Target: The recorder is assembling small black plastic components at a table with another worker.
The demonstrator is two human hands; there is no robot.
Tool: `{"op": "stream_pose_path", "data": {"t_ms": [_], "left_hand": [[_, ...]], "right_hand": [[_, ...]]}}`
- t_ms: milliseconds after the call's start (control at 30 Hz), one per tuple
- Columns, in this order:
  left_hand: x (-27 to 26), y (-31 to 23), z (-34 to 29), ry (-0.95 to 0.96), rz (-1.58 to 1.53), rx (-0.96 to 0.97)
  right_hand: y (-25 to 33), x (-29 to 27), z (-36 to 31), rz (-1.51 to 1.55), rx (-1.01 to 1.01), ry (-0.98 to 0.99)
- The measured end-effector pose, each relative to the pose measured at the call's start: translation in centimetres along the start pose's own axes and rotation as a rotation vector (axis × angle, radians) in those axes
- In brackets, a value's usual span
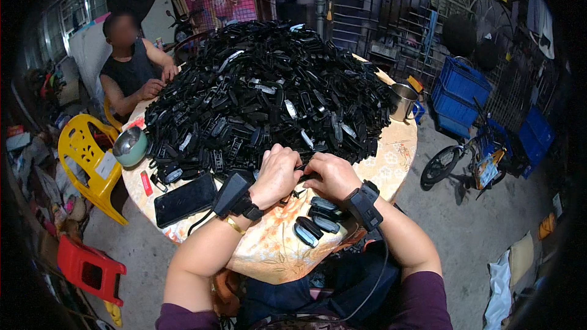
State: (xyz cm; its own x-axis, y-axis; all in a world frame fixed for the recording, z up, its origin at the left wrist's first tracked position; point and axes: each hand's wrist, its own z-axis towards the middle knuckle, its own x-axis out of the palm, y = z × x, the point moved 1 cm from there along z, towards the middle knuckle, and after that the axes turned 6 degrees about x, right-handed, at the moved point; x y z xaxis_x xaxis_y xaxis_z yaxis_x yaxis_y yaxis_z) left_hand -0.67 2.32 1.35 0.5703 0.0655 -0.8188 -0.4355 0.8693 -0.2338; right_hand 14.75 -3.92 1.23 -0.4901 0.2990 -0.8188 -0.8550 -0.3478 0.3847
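- The fingers of the left hand (275,176) and right hand (332,176) bend inward, their tips close together at the near foot of the pile; whether they grip a small dark piece between them cannot be told.
- Both hands sit over the tabletop (263,253), which is covered with a flowered, cream-and-orange cloth.
- Just below the right hand, a few loose black pieces (309,230) with glossy faces lie in a small cluster.
- Each wrist carries a black strapped device, and a gold bangle (234,226) circles the left forearm.
- Left of the left wrist device lies a dark, flat phone (185,201).
- Beyond the hands, the big heap of black plastic pieces (263,101) fills most of the tabletop, with some shiny parts catching light.
- At its left edge stand a green bowl (130,148) and, nearer, a small red item (147,184); at its right, a metal mug (402,102).
- Farther left, another person (131,73) sits with both hands near the heap.
- Beside the tabletop stand a yellow chair (92,162) and a red stool (92,269); on the right, blue crates (460,95) and a small bicycle (471,165).
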Motion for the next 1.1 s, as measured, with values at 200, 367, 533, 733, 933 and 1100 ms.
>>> {"op": "stream_pose_path", "data": {"t_ms": [200,367,533,733,933,1100], "left_hand": [[-1.0,0.6,0.2,-0.152,-0.204,-0.157],[-1.3,1.2,0.2,-0.281,-1.060,-0.435],[-1.3,-0.7,0.2,-0.037,-1.263,-0.350],[-1.1,-1.8,0.0,-0.039,-1.226,-0.281],[-1.0,-2.0,-0.2,-0.130,-1.110,-0.324],[-1.4,-2.9,-0.4,-0.184,-1.266,-0.422]], "right_hand": [[-0.4,0.1,-0.2,-0.053,-0.139,-0.080],[-0.4,-1.2,-0.8,0.101,-0.053,-0.154],[-1.0,-1.6,-1.4,0.955,0.213,-0.121],[0.4,-2.3,-1.4,0.669,0.132,-0.238],[0.4,-1.8,-1.4,0.577,0.157,-0.291],[1.8,-2.1,-1.5,0.515,0.077,-0.441]]}}
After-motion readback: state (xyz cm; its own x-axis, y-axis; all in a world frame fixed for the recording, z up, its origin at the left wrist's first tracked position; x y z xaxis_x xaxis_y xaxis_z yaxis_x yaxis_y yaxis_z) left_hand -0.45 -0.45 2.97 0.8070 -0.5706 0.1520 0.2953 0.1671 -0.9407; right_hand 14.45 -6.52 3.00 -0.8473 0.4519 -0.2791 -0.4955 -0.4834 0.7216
